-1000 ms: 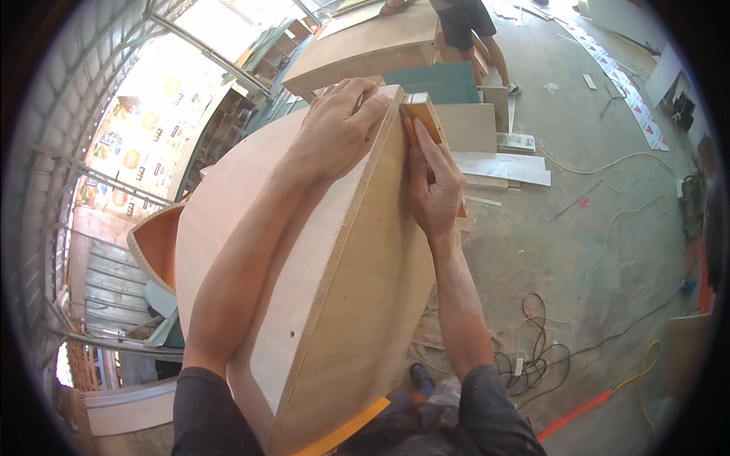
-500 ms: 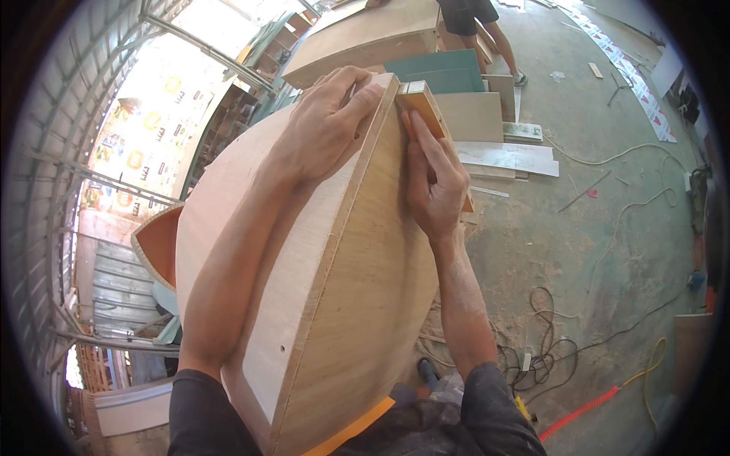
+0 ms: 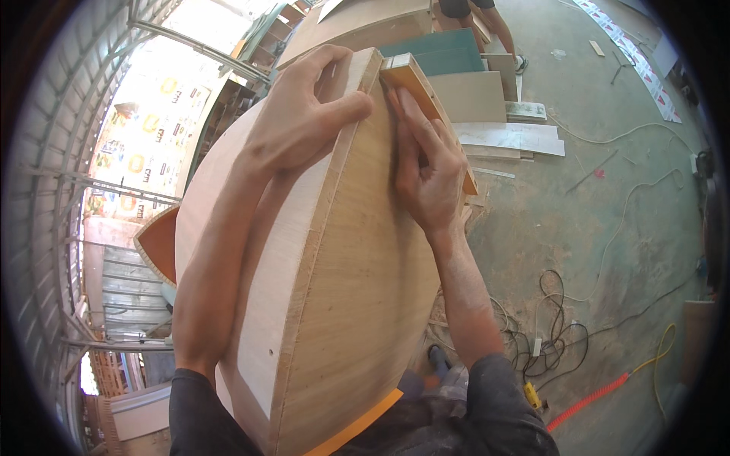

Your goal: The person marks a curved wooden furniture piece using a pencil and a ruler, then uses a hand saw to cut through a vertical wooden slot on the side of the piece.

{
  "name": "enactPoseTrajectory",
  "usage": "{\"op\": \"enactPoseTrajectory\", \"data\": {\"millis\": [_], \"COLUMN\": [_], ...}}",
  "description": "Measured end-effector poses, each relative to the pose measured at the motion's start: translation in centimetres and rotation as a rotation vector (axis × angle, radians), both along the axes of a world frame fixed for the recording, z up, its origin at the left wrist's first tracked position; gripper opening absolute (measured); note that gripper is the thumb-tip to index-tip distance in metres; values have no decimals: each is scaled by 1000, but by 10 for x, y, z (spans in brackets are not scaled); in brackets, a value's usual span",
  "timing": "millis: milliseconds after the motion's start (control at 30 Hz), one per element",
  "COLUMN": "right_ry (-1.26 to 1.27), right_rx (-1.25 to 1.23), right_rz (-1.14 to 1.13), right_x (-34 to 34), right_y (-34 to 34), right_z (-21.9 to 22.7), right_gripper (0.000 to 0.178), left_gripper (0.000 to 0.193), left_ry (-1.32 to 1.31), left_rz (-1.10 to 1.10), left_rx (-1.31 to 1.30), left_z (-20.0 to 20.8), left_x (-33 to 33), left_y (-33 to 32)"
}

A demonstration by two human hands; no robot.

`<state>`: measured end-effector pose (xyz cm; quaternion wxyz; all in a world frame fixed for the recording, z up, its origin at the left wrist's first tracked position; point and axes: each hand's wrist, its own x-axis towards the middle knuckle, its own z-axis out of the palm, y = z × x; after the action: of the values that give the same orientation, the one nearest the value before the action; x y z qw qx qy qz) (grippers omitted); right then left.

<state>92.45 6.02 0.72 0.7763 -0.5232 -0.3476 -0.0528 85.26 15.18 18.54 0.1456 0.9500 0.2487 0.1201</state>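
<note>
A large pale wooden cabinet box (image 3: 353, 251) stands on edge in front of me. My left hand (image 3: 308, 114) rests on its left face near the far end, thumb spread from the fingers, the fingertips at the far edge. At the far right corner a narrow board with orange-yellow faces (image 3: 441, 121) projects from the box's side. Into the angle between board and side panel reaches my right hand (image 3: 435, 175), forefinger stretched along the joint and the other fingers curled in. Whatever may lie under its fingertips is hidden.
Beyond the box lie stacked green and beige panels (image 3: 471, 91) and white boards (image 3: 513, 138). Another wooden cabinet (image 3: 357, 30) and a person's legs (image 3: 494, 30) are farther back. Tangled black cables (image 3: 559, 334) and a red coiled hose (image 3: 589, 403) lie on the floor at right.
My left hand has lifted its thumb and slid a little left and outward. The right hand stays in the angle by the board, shifted slightly. The whole view has tilted a little.
</note>
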Motion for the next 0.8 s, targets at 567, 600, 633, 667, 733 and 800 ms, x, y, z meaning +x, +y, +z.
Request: {"op": "enactPoseTrajectory", "data": {"millis": [567,600,633,667,733,800], "right_ry": [484,526,538,551,588,569], "right_rx": [-751,-840,-746,-651,-447,-236], "right_rz": [5,-16,-7,-3,73,143], "right_x": [-38,-35,-38,-35,-50,-41], "right_y": [-71,-90,-84,-83,-92,-65], "right_z": [-370,-420,-404,-388,-325,-240], "right_gripper": [38,40,39,38,36,33], "left_gripper": [69,69,69,69,70,71], "left_ry": [-23,-43,-20,3,26,-2], "left_rz": [-5,-43,-42,-43,8,29], "left_rx": [-126,-101,-81,-63,-94,-138], "left_z": [-4,-5,-4,-3,-6,-9], "left_x": [3,17,16,16,-9,-6], "left_y": [-5,-7,-1,5,-1,-8]}}
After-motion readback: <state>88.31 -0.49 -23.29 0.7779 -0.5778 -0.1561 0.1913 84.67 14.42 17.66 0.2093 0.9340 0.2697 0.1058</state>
